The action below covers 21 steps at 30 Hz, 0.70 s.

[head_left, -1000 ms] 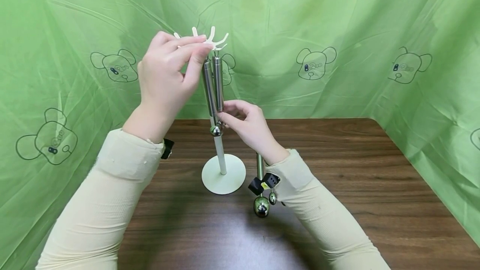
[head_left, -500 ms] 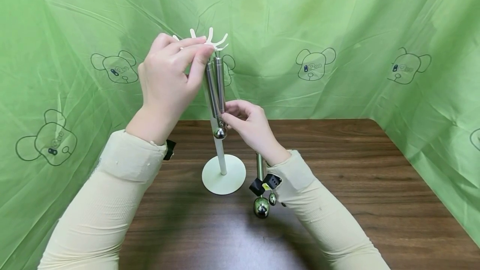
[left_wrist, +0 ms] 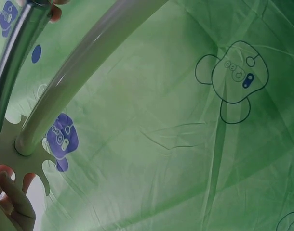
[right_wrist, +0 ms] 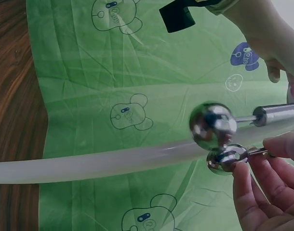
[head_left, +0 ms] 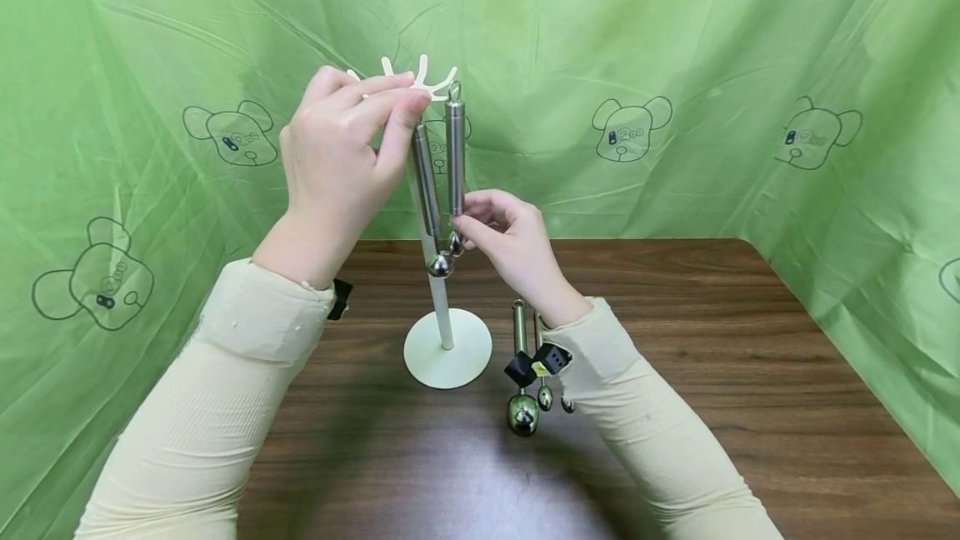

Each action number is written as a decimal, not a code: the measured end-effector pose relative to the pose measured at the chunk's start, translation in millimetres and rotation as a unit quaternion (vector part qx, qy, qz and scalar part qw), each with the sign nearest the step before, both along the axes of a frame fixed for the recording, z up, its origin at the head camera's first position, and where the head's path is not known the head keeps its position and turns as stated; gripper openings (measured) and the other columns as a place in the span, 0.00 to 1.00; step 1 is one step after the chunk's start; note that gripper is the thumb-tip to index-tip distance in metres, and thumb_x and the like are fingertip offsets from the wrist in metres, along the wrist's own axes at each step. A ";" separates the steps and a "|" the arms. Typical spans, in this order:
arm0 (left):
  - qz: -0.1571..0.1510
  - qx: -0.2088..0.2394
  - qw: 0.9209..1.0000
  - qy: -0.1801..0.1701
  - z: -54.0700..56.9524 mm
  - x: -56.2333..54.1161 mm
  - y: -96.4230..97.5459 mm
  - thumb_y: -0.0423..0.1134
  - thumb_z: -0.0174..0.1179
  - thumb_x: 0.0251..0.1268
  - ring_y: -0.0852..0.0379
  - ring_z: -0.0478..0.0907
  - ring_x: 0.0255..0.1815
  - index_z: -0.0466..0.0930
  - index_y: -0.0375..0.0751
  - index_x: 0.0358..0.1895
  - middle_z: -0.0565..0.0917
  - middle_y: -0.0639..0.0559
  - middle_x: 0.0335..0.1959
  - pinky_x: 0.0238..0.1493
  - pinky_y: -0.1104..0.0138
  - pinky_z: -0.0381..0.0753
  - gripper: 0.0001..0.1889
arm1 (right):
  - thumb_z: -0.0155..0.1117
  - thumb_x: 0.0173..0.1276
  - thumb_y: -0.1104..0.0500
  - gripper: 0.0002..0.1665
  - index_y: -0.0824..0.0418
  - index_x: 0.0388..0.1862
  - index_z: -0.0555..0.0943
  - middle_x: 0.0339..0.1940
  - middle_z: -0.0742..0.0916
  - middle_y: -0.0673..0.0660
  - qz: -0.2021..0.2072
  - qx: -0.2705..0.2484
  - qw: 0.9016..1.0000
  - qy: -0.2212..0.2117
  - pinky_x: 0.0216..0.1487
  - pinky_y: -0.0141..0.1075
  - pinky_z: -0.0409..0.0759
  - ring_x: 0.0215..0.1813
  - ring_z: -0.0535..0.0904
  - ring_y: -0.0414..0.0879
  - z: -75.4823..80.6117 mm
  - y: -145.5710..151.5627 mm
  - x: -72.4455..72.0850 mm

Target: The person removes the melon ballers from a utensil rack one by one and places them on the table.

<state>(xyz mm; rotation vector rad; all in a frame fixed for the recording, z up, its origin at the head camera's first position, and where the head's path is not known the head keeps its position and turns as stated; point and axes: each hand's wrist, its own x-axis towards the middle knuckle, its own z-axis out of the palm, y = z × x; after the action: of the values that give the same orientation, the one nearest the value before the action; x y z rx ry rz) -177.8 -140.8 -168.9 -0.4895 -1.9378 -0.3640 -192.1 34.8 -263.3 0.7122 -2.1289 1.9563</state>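
Observation:
My left hand [head_left: 341, 132] pinches the top of a white stand [head_left: 447, 319], by its rosette of curved hooks [head_left: 423, 77]. A steel melon baller [head_left: 456, 152] stands nearly upright in my right hand [head_left: 510, 240], its neck pinched between thumb and fingers. The loop atop its handle is right at the tip of a right-hand hook. Just left of it a second melon baller [head_left: 423, 182] hangs from the rosette, its top hidden behind my left fingers. In the right wrist view, the hanging one's larger round bowl [right_wrist: 213, 125] overlaps the held one's smaller bowl [right_wrist: 226, 159].
Several more melon ballers lie on the wooden table [head_left: 660, 307] below my right wrist, the largest with a shiny round bowl [head_left: 522, 415]. My right sleeve partly covers them. Green cloth [head_left: 540, 40] with bear drawings surrounds the table's back and sides.
My right hand has moved right, carrying the melon baller away from the hanging one; its loop has come out to the hook's tip. My left hand has stayed almost still on the stand.

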 end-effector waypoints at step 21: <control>0.024 -0.008 1.000 0.007 1.1 3.4 3.5 0.59 0.47 0.76 0.48 0.78 0.38 0.90 0.48 0.42 0.89 0.55 0.48 0.13 0.63 0.65 0.25 | 0.65 0.63 0.71 0.11 0.72 0.45 0.81 0.30 0.87 0.45 -0.041 -0.037 0.998 -0.004 0.37 0.37 0.85 0.28 0.82 0.41 -6.8 41.7 20.6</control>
<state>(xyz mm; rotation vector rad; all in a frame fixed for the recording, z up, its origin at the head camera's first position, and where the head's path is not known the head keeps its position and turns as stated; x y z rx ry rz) -174.4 -137.3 -167.8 -0.4552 -1.9374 -0.3135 -171.5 76.5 -270.1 0.5958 -2.0440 1.9856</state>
